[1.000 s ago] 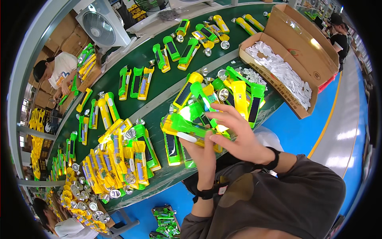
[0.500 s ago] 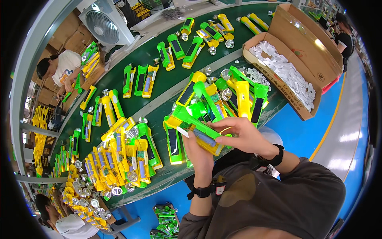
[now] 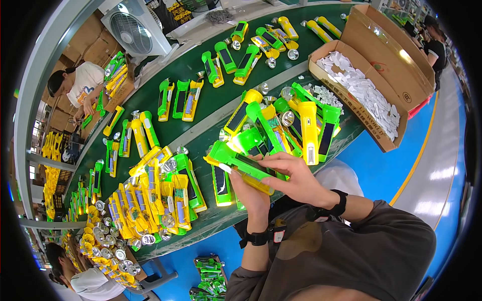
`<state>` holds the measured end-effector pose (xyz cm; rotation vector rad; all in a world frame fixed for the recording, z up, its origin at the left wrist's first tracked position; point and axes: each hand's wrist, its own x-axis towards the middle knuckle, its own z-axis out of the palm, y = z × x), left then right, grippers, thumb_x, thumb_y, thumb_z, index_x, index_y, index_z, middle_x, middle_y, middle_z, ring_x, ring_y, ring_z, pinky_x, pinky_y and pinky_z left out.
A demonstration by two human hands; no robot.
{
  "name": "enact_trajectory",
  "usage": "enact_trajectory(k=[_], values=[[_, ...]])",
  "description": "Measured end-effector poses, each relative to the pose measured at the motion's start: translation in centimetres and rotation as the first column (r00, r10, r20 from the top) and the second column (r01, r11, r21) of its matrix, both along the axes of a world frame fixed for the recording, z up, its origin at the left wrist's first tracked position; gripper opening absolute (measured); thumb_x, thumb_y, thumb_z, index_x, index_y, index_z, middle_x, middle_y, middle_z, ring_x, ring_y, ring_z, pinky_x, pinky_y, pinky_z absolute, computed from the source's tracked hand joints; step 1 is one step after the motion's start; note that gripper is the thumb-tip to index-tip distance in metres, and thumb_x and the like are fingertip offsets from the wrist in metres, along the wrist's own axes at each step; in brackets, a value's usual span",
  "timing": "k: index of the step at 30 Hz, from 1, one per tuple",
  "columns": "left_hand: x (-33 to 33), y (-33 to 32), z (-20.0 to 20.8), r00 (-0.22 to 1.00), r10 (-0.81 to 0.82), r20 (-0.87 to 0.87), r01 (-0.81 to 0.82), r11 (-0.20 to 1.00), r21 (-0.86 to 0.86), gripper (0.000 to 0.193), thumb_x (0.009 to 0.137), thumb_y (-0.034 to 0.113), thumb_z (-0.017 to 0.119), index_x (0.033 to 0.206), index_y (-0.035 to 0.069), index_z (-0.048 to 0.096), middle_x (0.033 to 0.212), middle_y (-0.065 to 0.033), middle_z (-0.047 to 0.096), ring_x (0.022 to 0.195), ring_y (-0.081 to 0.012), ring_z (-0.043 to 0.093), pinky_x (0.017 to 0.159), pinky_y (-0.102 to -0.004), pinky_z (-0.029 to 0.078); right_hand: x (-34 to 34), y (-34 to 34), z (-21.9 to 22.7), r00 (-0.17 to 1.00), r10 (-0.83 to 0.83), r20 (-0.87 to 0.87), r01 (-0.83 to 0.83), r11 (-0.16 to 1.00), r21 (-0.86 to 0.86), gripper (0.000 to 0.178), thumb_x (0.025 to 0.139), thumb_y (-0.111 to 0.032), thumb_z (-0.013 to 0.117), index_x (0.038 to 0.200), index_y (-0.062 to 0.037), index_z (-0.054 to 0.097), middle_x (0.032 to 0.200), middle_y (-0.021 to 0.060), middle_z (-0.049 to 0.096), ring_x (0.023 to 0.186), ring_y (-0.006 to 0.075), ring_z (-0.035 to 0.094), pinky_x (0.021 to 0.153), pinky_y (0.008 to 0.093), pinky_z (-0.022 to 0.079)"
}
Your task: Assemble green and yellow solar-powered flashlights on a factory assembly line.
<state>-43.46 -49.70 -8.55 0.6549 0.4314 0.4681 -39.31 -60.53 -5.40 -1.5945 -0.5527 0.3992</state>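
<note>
A flashlight housing, green upper half with a dark panel over a yellow lower half, is held between my hands above the bench edge. My left hand is closed around its near side from below. A small white strip shows by my left thumb, at the seam. My right hand lies over the green half with its fingers on top, gripping the right end. Just beyond my hands is a pile of green and yellow flashlights, some with silver reflectors. A green half with a dark panel lies beside my left hand.
A cardboard box of white plastic strips stands at right, beside small white pieces. Opened yellow housings with batteries are heaped at left. More flashlights lie along the green conveyor. Co-workers sit at left.
The green half has come down over the yellow half, covering the battery seen before. My right hand's fingers have moved from the housing's side onto its top.
</note>
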Motion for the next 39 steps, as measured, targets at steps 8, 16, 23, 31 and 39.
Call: enact_trajectory(k=[8, 16, 23, 31, 39], values=[[-0.3, 0.8, -0.1, 0.989, 0.010, -0.150, 0.000, 0.997, 0.071, 0.033, 0.096, 0.030, 0.035, 0.105, 0.002, 0.049, 0.091, -0.0166, 0.063, 0.085, -0.0259, 0.063, 0.073, -0.0364, 0.052, -1.0, -0.4, 1.2, 0.997, 0.023, -0.076, -0.021, 0.999, 0.029, 0.037, 0.080, -0.010, 0.068, 0.115, -0.0015, 0.061, 0.110, 0.0124, 0.059, 0.099, 0.0203, 0.060, 0.082, 0.0291, 0.049], [-0.4, 1.2, -0.3, 0.999, -0.022, 0.043, 0.022, 1.000, -0.006, 0.043, 0.098, 0.040, 0.029, 0.105, 0.002, 0.049, 0.089, -0.0157, 0.062, 0.086, -0.0255, 0.062, 0.076, -0.0381, 0.050, -2.2, 1.2, -0.4, 0.977, -0.108, 0.184, 0.112, 0.994, -0.012, 0.038, 0.076, -0.012, 0.070, 0.111, 0.0009, 0.061, 0.104, 0.0131, 0.060, 0.092, 0.0244, 0.061, 0.079, 0.0317, 0.048], [-0.1, 0.9, -0.2, 0.994, 0.104, -0.046, -0.098, 0.989, 0.114, 0.052, 0.099, 0.046, 0.024, 0.107, 0.001, 0.049, 0.092, -0.0166, 0.063, 0.088, -0.0275, 0.062, 0.081, -0.0400, 0.050, -2.1, 1.6, -0.6, 0.949, -0.129, 0.287, 0.142, 0.990, -0.022, 0.038, 0.076, -0.011, 0.070, 0.111, 0.0011, 0.061, 0.107, 0.0127, 0.060, 0.095, 0.0257, 0.061, 0.082, 0.0313, 0.048], [-0.7, 0.5, -1.7, 0.994, 0.105, -0.013, -0.101, 0.975, 0.196, 0.049, 0.099, 0.044, 0.025, 0.112, 0.002, 0.047, 0.102, -0.0177, 0.061, 0.094, -0.0254, 0.060, 0.081, -0.0373, 0.049, -2.1, 1.8, -1.4, 0.952, -0.102, 0.289, 0.110, 0.994, -0.010, 0.037, 0.075, -0.011, 0.071, 0.110, -0.0008, 0.063, 0.106, 0.0112, 0.060, 0.095, 0.0252, 0.061, 0.082, 0.0311, 0.048], [-1.2, 0.3, -2.0, 0.995, 0.074, 0.070, -0.086, 0.978, 0.190, 0.053, 0.098, 0.047, 0.027, 0.120, 0.001, 0.044, 0.104, -0.0178, 0.060, 0.100, -0.0299, 0.059, 0.089, -0.0419, 0.046, -1.5, 0.7, -1.3, 0.966, -0.046, 0.254, 0.054, 0.998, -0.023, 0.034, 0.076, -0.010, 0.071, 0.108, 0.0001, 0.064, 0.108, 0.0120, 0.060, 0.096, 0.0243, 0.062, 0.083, 0.0318, 0.048]])
